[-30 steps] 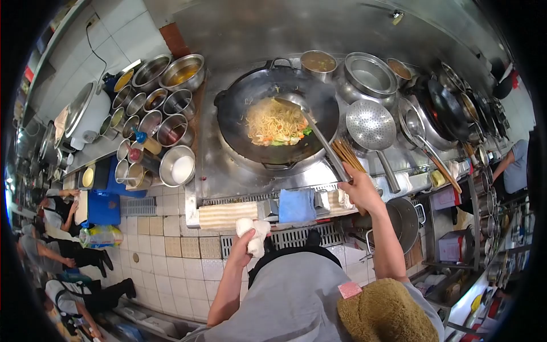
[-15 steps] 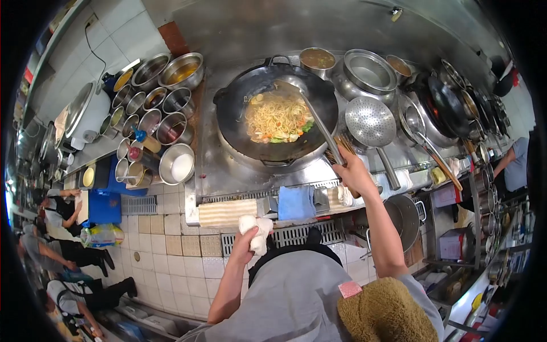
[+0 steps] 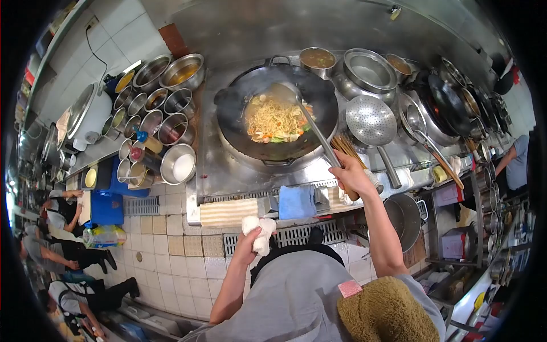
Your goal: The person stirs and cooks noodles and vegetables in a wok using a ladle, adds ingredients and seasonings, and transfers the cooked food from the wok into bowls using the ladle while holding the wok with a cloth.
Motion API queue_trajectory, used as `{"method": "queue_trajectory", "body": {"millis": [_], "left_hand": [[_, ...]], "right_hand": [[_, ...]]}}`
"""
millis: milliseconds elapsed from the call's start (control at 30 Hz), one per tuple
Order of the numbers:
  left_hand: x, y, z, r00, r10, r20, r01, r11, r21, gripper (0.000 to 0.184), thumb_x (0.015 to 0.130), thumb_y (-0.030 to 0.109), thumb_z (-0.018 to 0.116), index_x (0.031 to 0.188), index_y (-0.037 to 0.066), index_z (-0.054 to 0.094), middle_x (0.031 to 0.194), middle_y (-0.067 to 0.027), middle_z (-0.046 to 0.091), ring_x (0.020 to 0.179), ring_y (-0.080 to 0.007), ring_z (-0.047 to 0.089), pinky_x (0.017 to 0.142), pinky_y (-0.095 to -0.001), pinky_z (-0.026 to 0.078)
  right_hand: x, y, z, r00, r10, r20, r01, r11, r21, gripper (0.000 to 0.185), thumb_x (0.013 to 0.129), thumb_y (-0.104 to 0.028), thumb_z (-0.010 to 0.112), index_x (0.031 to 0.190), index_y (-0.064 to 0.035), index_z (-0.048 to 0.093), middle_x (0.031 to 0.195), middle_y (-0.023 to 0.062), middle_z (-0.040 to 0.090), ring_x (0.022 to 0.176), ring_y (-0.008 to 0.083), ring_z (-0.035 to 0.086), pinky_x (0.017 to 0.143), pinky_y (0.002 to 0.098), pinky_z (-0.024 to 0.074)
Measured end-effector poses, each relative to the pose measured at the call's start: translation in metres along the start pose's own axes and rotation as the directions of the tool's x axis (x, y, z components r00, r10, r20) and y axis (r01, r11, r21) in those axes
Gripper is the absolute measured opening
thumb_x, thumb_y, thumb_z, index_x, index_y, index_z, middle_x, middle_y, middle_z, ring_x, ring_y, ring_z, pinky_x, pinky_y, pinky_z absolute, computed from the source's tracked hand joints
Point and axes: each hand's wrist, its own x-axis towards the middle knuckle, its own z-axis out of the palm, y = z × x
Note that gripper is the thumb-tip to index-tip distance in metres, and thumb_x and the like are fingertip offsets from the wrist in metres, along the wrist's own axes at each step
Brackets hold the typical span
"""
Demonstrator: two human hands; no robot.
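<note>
Room shows on the steel surface (image 3: 209,149) left of the round black wok (image 3: 232,121); a perforated steel skimmer (image 3: 371,119) crowds its right rim. Left grip (image 3: 247,245) clutches white cloth (image 3: 262,238), right grip (image 3: 351,174) a long steel ladle (image 3: 314,126), its bowl by the wok's yellow noodles (image 3: 274,121), nearer the far rim than a second ago.

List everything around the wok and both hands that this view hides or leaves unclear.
All in the head view:
- Whatever lies beneath the wok: hidden by the wok itself.
- The wok's bottom under the noodles: covered by them.
- The gripped stretch of the ladle handle: hidden by the right hand.
- Most fingers of the left hand: hidden by the white cloth.
</note>
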Motion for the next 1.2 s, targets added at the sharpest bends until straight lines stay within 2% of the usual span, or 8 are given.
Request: {"method": "queue_trajectory", "body": {"millis": [300, 433, 467, 667, 867, 933, 1133, 1200], "left_hand": [[-0.007, 0.002, -0.003, 1.000, -0.024, -0.011, 0.025, 1.000, 0.003, 0.050, 0.090, 0.016, 0.058, 0.133, -0.003, 0.041, 0.120, -0.0209, 0.061, 0.104, -0.0319, 0.064, 0.088, -0.0383, 0.052], [-0.005, 0.000, -0.004, 0.999, -0.047, -0.007, 0.048, 0.998, 0.028, 0.050, 0.089, 0.016, 0.059, 0.132, -0.004, 0.043, 0.118, -0.0203, 0.062, 0.104, -0.0311, 0.064, 0.087, -0.0374, 0.052], [-0.006, 0.001, -0.001, 0.999, -0.039, -0.009, 0.039, 0.999, 0.024, 0.050, 0.089, 0.017, 0.059, 0.132, -0.004, 0.044, 0.118, -0.0202, 0.062, 0.105, -0.0309, 0.064, 0.087, -0.0374, 0.052], [-0.011, -0.003, -0.007, 1.000, -0.004, -0.015, 0.003, 1.000, -0.019, 0.048, 0.090, 0.017, 0.057, 0.132, -0.003, 0.045, 0.118, -0.0202, 0.062, 0.105, -0.0302, 0.064, 0.083, -0.0362, 0.053], [-0.016, -0.001, -0.016, 0.999, 0.002, -0.039, -0.002, 1.000, -0.016, 0.049, 0.090, 0.018, 0.056, 0.133, -0.002, 0.044, 0.117, -0.0203, 0.062, 0.104, -0.0297, 0.065, 0.079, -0.0352, 0.053], [-0.014, -0.003, -0.016, 0.997, 0.020, -0.078, -0.020, 1.000, -0.003, 0.049, 0.090, 0.018, 0.056, 0.133, -0.003, 0.044, 0.117, -0.0207, 0.062, 0.103, -0.0295, 0.065, 0.078, -0.0349, 0.054], [0.001, 0.001, -0.014, 0.997, -0.048, 0.055, 0.051, 0.998, -0.048, 0.050, 0.091, 0.019, 0.055, 0.134, -0.003, 0.041, 0.117, -0.0219, 0.062, 0.100, -0.0297, 0.065, 0.073, -0.0356, 0.055], [0.007, 0.000, -0.009, 0.994, -0.083, 0.067, 0.087, 0.994, -0.065, 0.050, 0.092, 0.021, 0.053, 0.134, -0.003, 0.041, 0.116, -0.0236, 0.062, 0.097, -0.0294, 0.066, 0.073, -0.0359, 0.055]], "right_hand": [[0.010, -0.004, 0.008, 0.999, -0.042, -0.014, 0.039, 0.979, -0.199, 0.064, 0.083, -0.004, 0.062, 0.143, -0.0005, 0.038, 0.067, 0.0026, 0.052, 0.046, 0.0093, 0.047, 0.042, 0.0263, 0.0389], [0.044, 0.005, 0.015, 0.967, -0.252, -0.046, 0.137, 0.660, -0.739, 0.062, 0.083, -0.011, 0.062, 0.141, -0.0074, 0.041, 0.087, 0.0222, 0.066, 0.076, 0.0341, 0.066, 0.070, 0.0439, 0.0518], [0.042, -0.009, 0.017, 0.992, -0.111, -0.057, 0.029, 0.646, -0.763, 0.060, 0.084, -0.015, 0.060, 0.141, -0.0113, 0.041, 0.100, 0.0250, 0.065, 0.095, 0.0415, 0.061, 0.083, 0.0493, 0.0486], [0.001, -0.003, -0.011, 0.982, -0.187, 0.000, 0.158, 0.828, -0.538, 0.064, 0.083, -0.009, 0.063, 0.142, -0.0084, 0.041, 0.088, 0.0189, 0.067, 0.069, 0.0277, 0.063, 0.065, 0.0377, 0.0497], [-0.062, 0.021, -0.036, 0.929, -0.032, -0.370, 0.007, 0.998, -0.069, 0.060, 0.084, -0.002, 0.062, 0.141, -0.0004, 0.042, 0.082, 0.0057, 0.061, 0.056, 0.0065, 0.047, 0.049, 0.0249, 0.0394], [-0.085, 0.026, -0.051, 0.873, 0.078, -0.482, -0.135, 0.987, -0.086, 0.060, 0.083, -0.001, 0.061, 0.140, 0.0018, 0.041, 0.081, 0.0068, 0.063, 0.057, 0.0093, 0.050, 0.052, 0.0269, 0.0429], [-0.122, 0.117, -0.088, 0.813, -0.159, -0.560, -0.203, 0.824, -0.529, 0.065, 0.081, -0.004, 0.062, 0.142, 0.0016, 0.038, 0.072, 0.0129, 0.063, 0.059, 0.0192, 0.060, 0.056, 0.0336, 0.0484], [-0.125, 0.105, -0.080, 0.802, -0.009, -0.598, -0.391, 0.748, -0.536, 0.064, 0.081, -0.007, 0.063, 0.140, 0.0026, 0.040, 0.078, 0.0181, 0.065, 0.067, 0.0287, 0.064, 0.065, 0.0383, 0.0498]]}}
